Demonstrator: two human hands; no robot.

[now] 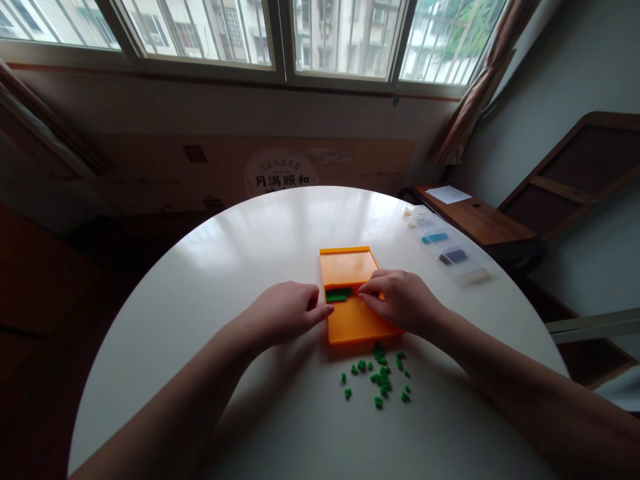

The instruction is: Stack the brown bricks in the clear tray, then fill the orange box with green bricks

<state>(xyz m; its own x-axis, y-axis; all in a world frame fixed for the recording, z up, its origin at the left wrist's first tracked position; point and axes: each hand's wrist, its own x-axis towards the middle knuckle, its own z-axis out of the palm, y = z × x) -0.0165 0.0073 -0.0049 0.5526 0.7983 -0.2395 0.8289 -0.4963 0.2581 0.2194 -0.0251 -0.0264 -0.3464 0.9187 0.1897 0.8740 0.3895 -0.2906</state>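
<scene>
An orange plastic tray (353, 325) with a raised bar across its middle lies on the white table. Against that bar, at its left end, sits a row of small green bricks (339, 295). My left hand (285, 308) is curled at the tray's left edge, its thumb over the rim. Over the right part of the row, my right hand (400, 300) has thumb and fingers pinched together; whatever is between the fingertips is hidden. Several loose green bricks (383, 381) are scattered on the table just in front of the tray.
The round white table (165, 353) has a curved far edge. At its right lies a clear plastic box (465, 265) with blue and dark pieces inside, blurred. Beyond stand a wooden desk (480, 220) holding a paper (449, 194) and a wooden chair (555, 180). Windows are ahead.
</scene>
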